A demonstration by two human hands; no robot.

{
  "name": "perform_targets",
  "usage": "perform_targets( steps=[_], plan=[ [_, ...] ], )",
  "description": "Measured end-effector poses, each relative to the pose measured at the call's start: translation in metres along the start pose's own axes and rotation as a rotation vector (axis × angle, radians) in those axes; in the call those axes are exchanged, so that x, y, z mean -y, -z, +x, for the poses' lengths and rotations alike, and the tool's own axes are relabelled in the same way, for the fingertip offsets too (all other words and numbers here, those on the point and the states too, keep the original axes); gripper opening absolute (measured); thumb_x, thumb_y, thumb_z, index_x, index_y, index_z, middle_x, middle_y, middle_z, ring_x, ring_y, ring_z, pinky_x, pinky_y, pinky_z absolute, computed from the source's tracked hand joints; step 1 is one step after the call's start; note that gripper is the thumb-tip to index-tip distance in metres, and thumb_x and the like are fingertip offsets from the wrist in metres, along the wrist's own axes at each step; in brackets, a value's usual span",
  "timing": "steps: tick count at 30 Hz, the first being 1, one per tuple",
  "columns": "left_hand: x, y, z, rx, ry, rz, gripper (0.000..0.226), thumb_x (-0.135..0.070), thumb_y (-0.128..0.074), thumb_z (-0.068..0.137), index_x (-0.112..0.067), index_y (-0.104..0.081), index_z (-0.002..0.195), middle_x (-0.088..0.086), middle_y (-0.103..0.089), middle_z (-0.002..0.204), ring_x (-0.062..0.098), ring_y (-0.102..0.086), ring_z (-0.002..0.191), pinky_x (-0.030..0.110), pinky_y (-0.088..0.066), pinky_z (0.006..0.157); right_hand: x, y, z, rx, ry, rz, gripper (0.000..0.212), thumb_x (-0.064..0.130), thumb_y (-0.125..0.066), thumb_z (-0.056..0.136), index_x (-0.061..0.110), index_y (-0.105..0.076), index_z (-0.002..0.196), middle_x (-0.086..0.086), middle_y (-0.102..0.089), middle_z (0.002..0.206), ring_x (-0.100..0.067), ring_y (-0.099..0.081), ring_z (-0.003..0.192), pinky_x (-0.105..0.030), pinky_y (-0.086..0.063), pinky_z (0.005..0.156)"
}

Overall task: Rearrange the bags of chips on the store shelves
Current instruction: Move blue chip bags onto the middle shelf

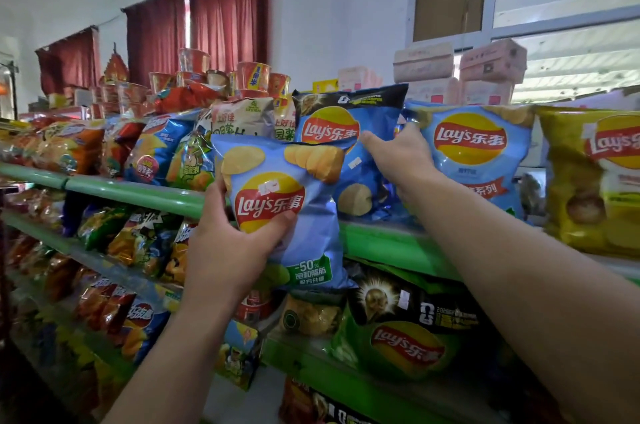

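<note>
My left grip (228,243) clamps a light-blue bag (277,188) marked "Lay's 乐事" and "-50%". My right grip (398,156) touches a dark-blue Lay's bag (329,132) on the shelf (391,243); I cannot tell its closure.

Bare left hand (227,250) and bare right hand (398,160); left forearm (173,354) and right forearm (519,267) uncovered down to the near edge.
</note>
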State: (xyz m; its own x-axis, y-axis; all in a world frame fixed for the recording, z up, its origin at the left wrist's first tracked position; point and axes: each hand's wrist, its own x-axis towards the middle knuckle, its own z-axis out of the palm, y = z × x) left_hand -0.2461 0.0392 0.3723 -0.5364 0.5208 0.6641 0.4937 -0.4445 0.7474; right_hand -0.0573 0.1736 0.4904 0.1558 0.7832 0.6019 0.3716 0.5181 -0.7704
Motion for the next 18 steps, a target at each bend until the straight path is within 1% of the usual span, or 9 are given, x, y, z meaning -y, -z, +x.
perform_targets(
  steps=[3,5,6,8,10,13,15,17,18],
  plan=[
    [-0.004,-0.002,0.0,-0.019,-0.05,0.031,0.081,-0.07,-0.074,0.054,-0.042,-0.046,0.125,-0.019,-0.065,0.094,-0.01,-0.062,0.073,0.021,-0.048,0.059,-0.005,0.038,-0.013,-0.111,0.183,-0.087,0.038,0.039,-0.063,0.084,0.016,-0.062,0.114,0.003,-0.066,0.094,-0.019,-0.062,0.095,-0.03,-0.047,0.081],
    [-0.007,-0.002,0.0,-0.035,-0.064,0.044,0.084,-0.071,-0.072,0.053,-0.041,-0.045,0.127,-0.02,-0.063,0.097,-0.006,-0.062,0.075,0.022,-0.045,0.06,-0.012,0.068,-0.025,-0.271,0.329,-0.093,0.017,0.032,-0.061,0.083,0.025,-0.064,0.097,0.012,-0.061,0.076,-0.018,-0.063,0.086,-0.029,-0.046,0.077],
    [-0.007,-0.002,0.0,-0.04,-0.07,0.054,0.086,-0.072,-0.071,0.053,-0.042,-0.044,0.129,-0.02,-0.063,0.099,-0.003,-0.061,0.08,0.025,-0.046,0.062,-0.017,0.082,-0.029,-0.362,0.395,-0.106,0.013,0.031,-0.061,0.082,0.027,-0.062,0.094,0.011,-0.061,0.076,-0.02,-0.064,0.085,-0.032,-0.048,0.078],
    [-0.009,-0.004,0.001,-0.045,-0.086,0.085,0.089,-0.072,-0.07,0.055,-0.04,-0.042,0.133,-0.017,-0.063,0.1,0.002,-0.061,0.083,0.03,-0.047,0.067,-0.029,0.107,-0.033,-0.493,0.46,-0.179,0.024,0.034,-0.062,0.079,0.023,-0.06,0.101,0.0,-0.063,0.094,-0.024,-0.06,0.092,-0.036,-0.047,0.08],
    [-0.014,-0.006,0.001,-0.037,-0.112,0.112,0.091,-0.071,-0.07,0.058,-0.039,-0.039,0.138,-0.013,-0.064,0.104,0.01,-0.063,0.085,0.035,-0.05,0.072,-0.042,0.128,-0.029,-0.495,0.349,-0.239,0.048,0.043,-0.067,0.077,0.018,-0.054,0.117,-0.004,-0.055,0.111,-0.023,-0.054,0.102,-0.032,-0.043,0.081],
    [-0.022,-0.01,0.002,-0.031,-0.17,0.126,0.088,-0.066,-0.074,0.066,-0.036,-0.037,0.14,-0.006,-0.063,0.113,0.02,-0.062,0.092,0.039,-0.051,0.075,-0.05,0.144,-0.024,-0.245,0.003,-0.045,0.076,0.054,-0.078,0.07,0.021,-0.045,0.129,-0.001,-0.058,0.116,-0.017,-0.061,0.097,-0.032,-0.054,0.074],
    [-0.025,-0.013,0.003,-0.047,-0.205,0.134,0.085,-0.059,-0.078,0.071,-0.033,-0.037,0.14,-0.005,-0.061,0.108,0.019,-0.059,0.088,0.036,-0.046,0.071,-0.053,0.146,-0.022,-0.078,-0.138,0.105,0.078,0.052,-0.081,0.067,0.02,-0.047,0.129,0.004,-0.064,0.106,-0.009,-0.065,0.084,-0.024,-0.051,0.058],
    [-0.028,-0.015,0.004,-0.072,-0.235,0.132,0.082,-0.057,-0.078,0.073,-0.031,-0.038,0.139,-0.006,-0.059,0.104,0.017,-0.058,0.084,0.033,-0.044,0.069,-0.058,0.145,-0.018,-0.022,-0.2,0.119,0.074,0.053,-0.082,0.065,0.02,-0.051,0.123,0.003,-0.066,0.103,-0.009,-0.065,0.081,-0.025,-0.049,0.056],
    [-0.029,-0.015,0.004,-0.082,-0.249,0.128,0.081,-0.056,-0.078,0.073,-0.031,-0.038,0.139,-0.007,-0.059,0.102,0.016,-0.058,0.082,0.032,-0.044,0.068,-0.06,0.144,-0.016,-0.015,-0.226,0.122,0.073,0.053,-0.084,0.064,0.02,-0.051,0.12,0.001,-0.067,0.104,-0.013,-0.066,0.083,-0.028,-0.052,0.061]
  ],
)
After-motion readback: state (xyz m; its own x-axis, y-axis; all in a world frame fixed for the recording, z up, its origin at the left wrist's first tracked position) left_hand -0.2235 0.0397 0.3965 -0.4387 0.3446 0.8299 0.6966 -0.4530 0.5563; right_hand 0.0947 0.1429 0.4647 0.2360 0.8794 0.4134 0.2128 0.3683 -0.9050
